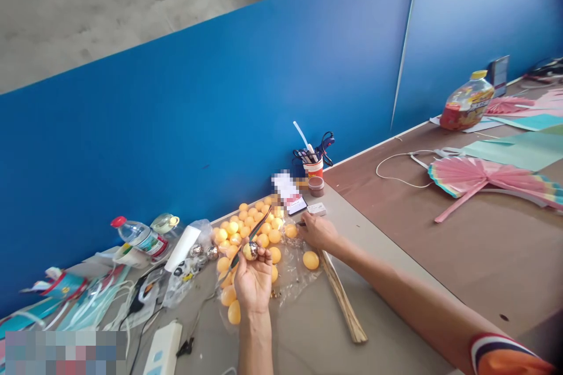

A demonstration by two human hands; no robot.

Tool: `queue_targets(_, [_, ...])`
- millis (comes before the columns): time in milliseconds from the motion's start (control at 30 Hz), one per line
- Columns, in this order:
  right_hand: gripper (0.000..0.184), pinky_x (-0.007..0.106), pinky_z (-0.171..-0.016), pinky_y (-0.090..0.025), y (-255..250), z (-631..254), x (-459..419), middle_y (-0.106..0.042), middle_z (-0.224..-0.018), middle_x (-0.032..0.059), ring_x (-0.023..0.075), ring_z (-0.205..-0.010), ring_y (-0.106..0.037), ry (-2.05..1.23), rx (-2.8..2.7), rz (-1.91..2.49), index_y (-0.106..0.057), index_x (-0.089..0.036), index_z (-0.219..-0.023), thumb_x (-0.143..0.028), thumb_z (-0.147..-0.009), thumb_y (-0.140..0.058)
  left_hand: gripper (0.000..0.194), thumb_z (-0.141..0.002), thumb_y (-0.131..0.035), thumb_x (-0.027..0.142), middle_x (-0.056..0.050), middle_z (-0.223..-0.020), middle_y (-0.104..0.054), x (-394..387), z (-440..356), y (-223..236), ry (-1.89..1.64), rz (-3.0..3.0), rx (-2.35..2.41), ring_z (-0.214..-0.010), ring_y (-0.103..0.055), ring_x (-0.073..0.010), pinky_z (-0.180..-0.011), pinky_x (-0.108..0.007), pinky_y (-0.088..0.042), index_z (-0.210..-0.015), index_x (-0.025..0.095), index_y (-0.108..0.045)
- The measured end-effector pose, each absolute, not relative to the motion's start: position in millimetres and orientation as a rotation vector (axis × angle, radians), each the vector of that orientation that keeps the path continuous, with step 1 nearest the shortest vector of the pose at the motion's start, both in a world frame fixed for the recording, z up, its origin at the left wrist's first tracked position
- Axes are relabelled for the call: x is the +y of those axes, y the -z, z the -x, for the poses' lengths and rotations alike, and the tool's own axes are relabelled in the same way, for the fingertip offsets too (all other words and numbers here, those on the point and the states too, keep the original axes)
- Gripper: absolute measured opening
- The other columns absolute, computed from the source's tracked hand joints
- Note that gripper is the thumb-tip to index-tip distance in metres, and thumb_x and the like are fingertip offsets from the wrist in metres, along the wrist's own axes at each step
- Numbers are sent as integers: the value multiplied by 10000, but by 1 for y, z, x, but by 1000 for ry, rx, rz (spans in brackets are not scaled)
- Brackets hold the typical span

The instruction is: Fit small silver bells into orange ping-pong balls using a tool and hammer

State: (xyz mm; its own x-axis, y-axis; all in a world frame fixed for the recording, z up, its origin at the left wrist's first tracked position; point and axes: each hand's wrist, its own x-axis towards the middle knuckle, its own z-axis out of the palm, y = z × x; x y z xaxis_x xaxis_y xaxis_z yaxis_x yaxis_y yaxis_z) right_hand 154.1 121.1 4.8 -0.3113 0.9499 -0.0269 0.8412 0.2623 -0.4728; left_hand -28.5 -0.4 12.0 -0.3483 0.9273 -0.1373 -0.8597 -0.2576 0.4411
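My left hand (254,281) is palm up, its fingers curled around a shiny metallic ball (250,251) with silver and gold patches. Under and beyond it, several orange ping-pong balls (246,222) lie on a clear plastic bag. My right hand (320,231) is closed in a pinch at the bag's right side; a small dark tip pokes out from the fingers, too small to name. Close to that hand are a loose orange ball (311,260), a wooden stick (343,299) and a small white box (316,209).
Behind stand a phone (296,204), a lidded brown jar (315,186) and a pen cup (313,167) against a blue partition (220,117). At left are a water bottle (141,239), cables and a power strip (163,351). A pink fan (484,179) and drink bottle (467,102) are right.
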Motion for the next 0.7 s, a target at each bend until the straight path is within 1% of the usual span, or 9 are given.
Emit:
queue_targets(100, [311, 310, -748, -463, -6, -153, 120, -704, -1200, 167, 278, -1021, -715, -598, -2294, 1701, -616, -146, -1188, -333, -971, -495, 322, -1037, -465, 293, -117, -920, -743, 0, 29, -13, -1873, -171, 517, -692, -643, -129, -735, -295, -591, -1045, 161, -759])
queue_targets(200, [293, 330, -795, -489, -8, -155, 123, -684, -1236, 181, 291, -1056, -711, -633, -2284, 1724, -626, -140, -1184, -286, -968, -493, 316, -1032, -454, 203, -109, -878, -740, 1, 27, -15, -1881, -161, 549, -641, -619, -96, -699, -244, -570, -991, 136, -760])
queue_targets(267, [288, 348, -818, -497, -8, -156, 125, -694, -1217, 192, 304, -1064, -711, -644, -2284, 1723, -628, -138, -1195, -240, -977, -472, 298, -1017, -468, 152, -93, -847, -735, 1, 26, -17, -1865, -165, 573, -612, -600, -81, -670, -219, -552, -962, 129, -761])
queue_targets(300, [294, 361, -821, -500, -8, -157, 125, -706, -1188, 198, 312, -1054, -714, -644, -2285, 1726, -624, -136, -1214, -215, -979, -463, 280, -1013, -491, 170, -85, -834, -731, 2, 25, -17, -1858, -176, 575, -599, -590, -81, -652, -217, -545, -956, 128, -762])
queue_targets(367, [319, 383, -812, -505, -7, -158, 125, -729, -1115, 207, 330, -1019, -722, -644, -2285, 1738, -607, -139, -1257, -169, -970, -470, 267, -1007, -548, 278, -75, -809, -724, 2, 24, -17, -1848, -205, 567, -580, -572, -88, -618, -229, -533, -952, 130, -765])
queue_targets(467, [342, 401, -803, -510, -5, -158, 123, -738, -1061, 211, 352, -996, -722, -648, -2283, 1731, -598, -154, -1274, -158, -937, -542, 328, -960, -628, 434, -83, -799, -736, 1, 23, -15, -1839, -224, 583, -572, -563, -106, -586, -247, -513, -937, 140, -772])
queue_targets(600, [366, 410, -814, -500, -4, -159, 122, -719, -1079, 216, 364, -1016, -705, -700, -2229, 1672, -607, -153, -1214, -165, -851, -657, 364, -913, -681, 494, -112, -836, -769, 2, 22, -12, -1825, -229, 599, -565, -555, -115, -574, -258, -498, -926, 143, -776])
queue_targets(700, [329, 393, -773, -487, -7, -161, 121, -715, -1000, 194, 348, -965, -705, -759, -2147, 1625, -615, -156, -1124, -148, -802, -685, 375, -913, -673, 510, -112, -833, -773, 2, 21, -10, -1821, -234, 596, -557, -545, -115, -572, -258, -489, -913, 149, -775])
